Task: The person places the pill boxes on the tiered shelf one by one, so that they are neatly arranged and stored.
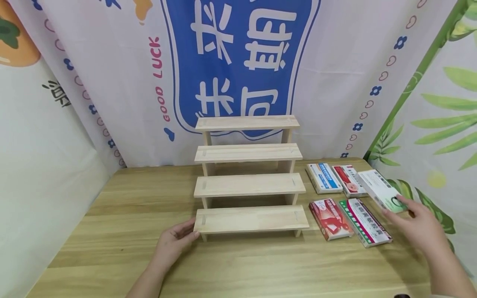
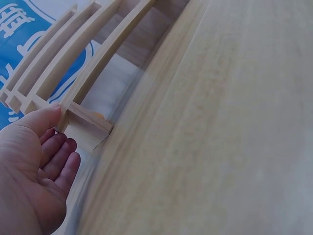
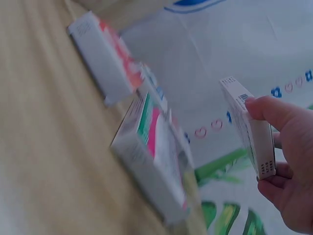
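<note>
A pale wooden four-tier display stand (image 1: 251, 219) rises in steps at the middle of the table. At the left end of its lowest tier, my left hand (image 1: 174, 242) grips the board's corner. The left wrist view shows the thumb on the board's edge and the other fingers curled below it. My right hand (image 1: 421, 223) holds a white medicine box (image 1: 380, 188) by its near end, tilted, above the table's right side. In the right wrist view the thumb presses one narrow side of this box (image 3: 247, 122), fingers behind it.
Right of the stand lie a blue-and-white medicine box (image 1: 324, 178), a red-and-white one (image 1: 349, 180), a red one (image 1: 331, 219) and a white one with green and magenta bands (image 1: 365, 222). A printed cloth (image 1: 335, 82) hangs behind the wood-grain table (image 1: 238, 269).
</note>
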Demonstrator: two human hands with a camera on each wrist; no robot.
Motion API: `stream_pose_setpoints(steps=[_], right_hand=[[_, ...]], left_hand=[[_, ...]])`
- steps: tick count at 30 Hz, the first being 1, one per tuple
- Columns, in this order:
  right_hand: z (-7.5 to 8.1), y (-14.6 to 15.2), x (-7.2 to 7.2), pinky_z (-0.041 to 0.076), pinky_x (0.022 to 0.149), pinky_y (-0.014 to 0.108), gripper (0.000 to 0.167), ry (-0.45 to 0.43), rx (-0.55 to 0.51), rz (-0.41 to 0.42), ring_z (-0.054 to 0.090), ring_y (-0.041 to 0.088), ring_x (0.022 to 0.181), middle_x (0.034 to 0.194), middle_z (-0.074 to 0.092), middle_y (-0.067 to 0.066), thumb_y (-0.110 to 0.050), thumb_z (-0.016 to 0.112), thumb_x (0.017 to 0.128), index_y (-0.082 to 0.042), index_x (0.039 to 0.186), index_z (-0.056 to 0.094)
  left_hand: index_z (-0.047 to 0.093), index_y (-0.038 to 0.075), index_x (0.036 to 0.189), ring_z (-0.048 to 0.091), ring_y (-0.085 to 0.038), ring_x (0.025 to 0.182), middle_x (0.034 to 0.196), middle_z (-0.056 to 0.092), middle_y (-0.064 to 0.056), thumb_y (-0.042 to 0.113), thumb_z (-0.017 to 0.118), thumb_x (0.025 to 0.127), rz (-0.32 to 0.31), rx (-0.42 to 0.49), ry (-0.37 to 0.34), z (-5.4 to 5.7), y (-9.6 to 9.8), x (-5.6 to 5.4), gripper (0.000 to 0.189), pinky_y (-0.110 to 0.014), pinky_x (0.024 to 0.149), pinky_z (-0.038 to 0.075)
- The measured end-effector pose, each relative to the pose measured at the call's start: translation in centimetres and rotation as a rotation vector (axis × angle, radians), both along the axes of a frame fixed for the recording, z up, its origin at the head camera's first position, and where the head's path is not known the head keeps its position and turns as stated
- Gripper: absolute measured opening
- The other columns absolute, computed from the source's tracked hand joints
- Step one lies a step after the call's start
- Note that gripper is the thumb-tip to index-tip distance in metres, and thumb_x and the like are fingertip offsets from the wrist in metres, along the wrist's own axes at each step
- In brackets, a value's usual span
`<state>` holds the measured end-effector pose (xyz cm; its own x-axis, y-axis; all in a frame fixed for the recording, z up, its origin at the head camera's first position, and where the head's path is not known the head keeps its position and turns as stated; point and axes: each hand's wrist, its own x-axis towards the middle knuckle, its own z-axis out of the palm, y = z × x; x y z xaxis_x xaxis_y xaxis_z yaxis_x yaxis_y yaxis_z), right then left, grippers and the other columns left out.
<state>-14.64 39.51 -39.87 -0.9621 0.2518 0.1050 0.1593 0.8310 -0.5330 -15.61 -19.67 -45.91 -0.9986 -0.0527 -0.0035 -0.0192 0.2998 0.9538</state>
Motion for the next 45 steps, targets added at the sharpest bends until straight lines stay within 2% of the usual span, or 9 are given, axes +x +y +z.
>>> stream_pose_setpoints(steps=[4, 11, 16, 23, 28, 34, 41, 43, 45], right_hand=[[2.2, -1.8, -1.5, 0.037, 0.091, 0.074, 0.083, 0.025, -0.011, 0.062, 0.039, 0.062, 0.121, 0.145, 0.03, 0.042, -0.051, 0.06, 0.093, 0.002, 0.15, 0.03], [6.3, -4.9, -4.2, 0.035, 0.097, 0.074, 0.08, 0.063, -0.051, 0.169, 0.035, 0.061, 0.126, 0.15, 0.027, 0.039, -0.05, 0.059, 0.094, -0.003, 0.152, 0.029], [9.2, -7.8, -6.3, 0.037, 0.097, 0.074, 0.081, 0.071, -0.023, 0.228, 0.037, 0.057, 0.128, 0.151, 0.03, 0.035, -0.055, 0.058, 0.093, -0.01, 0.153, 0.03], [12.5, -12.7, -8.9, 0.038, 0.107, 0.067, 0.082, 0.053, -0.094, 0.309, 0.035, 0.05, 0.137, 0.157, 0.025, 0.026, -0.057, 0.061, 0.09, -0.016, 0.154, 0.031], [13.9, -16.0, -10.9, 0.037, 0.11, 0.062, 0.079, 0.038, -0.118, 0.36, 0.037, 0.046, 0.138, 0.158, 0.029, 0.022, -0.055, 0.065, 0.088, -0.017, 0.152, 0.036], [14.7, -19.6, -13.5, 0.039, 0.113, 0.055, 0.075, 0.057, -0.135, 0.458, 0.04, 0.042, 0.137, 0.155, 0.035, 0.022, -0.042, 0.072, 0.086, -0.013, 0.148, 0.042], [15.2, -23.6, -15.5, 0.048, 0.094, 0.043, 0.071, 0.076, -0.099, 0.528, 0.05, 0.032, 0.119, 0.148, 0.046, 0.016, -0.039, 0.072, 0.086, -0.013, 0.146, 0.046], [15.2, -24.6, -16.0, 0.047, 0.092, 0.041, 0.07, 0.085, -0.106, 0.542, 0.05, 0.03, 0.118, 0.149, 0.046, 0.014, -0.038, 0.074, 0.085, -0.012, 0.145, 0.047], [15.2, -25.4, -16.4, 0.047, 0.096, 0.041, 0.071, 0.083, -0.113, 0.547, 0.05, 0.029, 0.123, 0.151, 0.045, 0.012, -0.039, 0.075, 0.084, -0.013, 0.145, 0.048]], left_hand=[[0.063, 0.002, 0.126, 0.063, -0.029, 0.119, 0.132, 0.063, -0.015, 0.015, 0.077, 0.084, 0.004, 0.011, -0.007, -0.1, 0.0, 0.1, 0.046, -0.022, 0.093, 0.056], [0.062, 0.001, 0.127, 0.061, -0.032, 0.121, 0.133, 0.062, -0.016, 0.017, 0.077, 0.084, -0.001, 0.028, -0.01, -0.2, 0.1, 0.0, 0.048, -0.026, 0.095, 0.056], [0.062, 0.002, 0.127, 0.061, -0.032, 0.121, 0.133, 0.062, -0.016, 0.018, 0.077, 0.084, 0.002, 0.03, -0.009, -0.1, 0.0, 0.0, 0.048, -0.026, 0.095, 0.056], [0.062, 0.002, 0.128, 0.061, -0.032, 0.122, 0.134, 0.061, -0.015, 0.018, 0.077, 0.084, -0.01, 0.034, -0.009, -0.1, 0.0, 0.0, 0.048, -0.027, 0.096, 0.055], [0.062, 0.001, 0.127, 0.062, -0.032, 0.121, 0.134, 0.061, -0.016, 0.016, 0.077, 0.084, -0.004, 0.032, -0.007, 0.0, 0.1, 0.1, 0.048, -0.027, 0.096, 0.056], [0.062, 0.002, 0.127, 0.062, -0.032, 0.121, 0.134, 0.061, -0.015, 0.016, 0.076, 0.084, -0.006, 0.03, -0.011, 0.1, 0.0, 0.2, 0.047, -0.027, 0.096, 0.055], [0.063, 0.002, 0.126, 0.062, -0.031, 0.12, 0.133, 0.062, -0.015, 0.014, 0.076, 0.084, -0.001, 0.036, -0.005, 0.2, 0.0, 0.3, 0.046, -0.026, 0.095, 0.056], [0.063, 0.002, 0.126, 0.062, -0.031, 0.12, 0.133, 0.062, -0.015, 0.014, 0.076, 0.084, 0.0, 0.034, -0.004, 0.2, 0.0, 0.3, 0.046, -0.026, 0.095, 0.056], [0.063, 0.002, 0.126, 0.062, -0.031, 0.12, 0.132, 0.063, -0.015, 0.014, 0.076, 0.084, -0.003, 0.036, -0.002, 0.2, 0.0, 0.3, 0.046, -0.026, 0.095, 0.056]])
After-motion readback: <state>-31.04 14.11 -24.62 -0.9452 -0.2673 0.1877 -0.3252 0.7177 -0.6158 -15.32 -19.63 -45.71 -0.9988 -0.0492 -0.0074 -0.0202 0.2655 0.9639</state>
